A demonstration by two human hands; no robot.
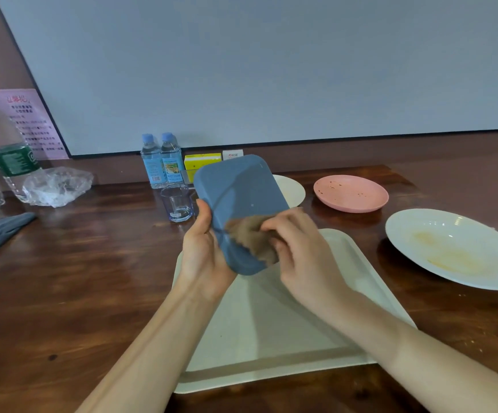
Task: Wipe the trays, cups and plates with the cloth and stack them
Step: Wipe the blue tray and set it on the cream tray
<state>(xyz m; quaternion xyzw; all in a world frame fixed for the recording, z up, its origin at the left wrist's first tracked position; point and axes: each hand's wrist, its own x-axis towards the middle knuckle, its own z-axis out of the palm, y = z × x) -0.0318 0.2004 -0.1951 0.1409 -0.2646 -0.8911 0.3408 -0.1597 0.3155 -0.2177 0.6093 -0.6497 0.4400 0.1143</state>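
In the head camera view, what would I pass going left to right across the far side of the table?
large clear bottle → crumpled plastic bag → small water bottles → blue tray → pink plate → white plate

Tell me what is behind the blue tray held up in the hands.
A white plate shows right of the blue tray; its left part is covered. A yellow box peeks above; its lower part is hidden.
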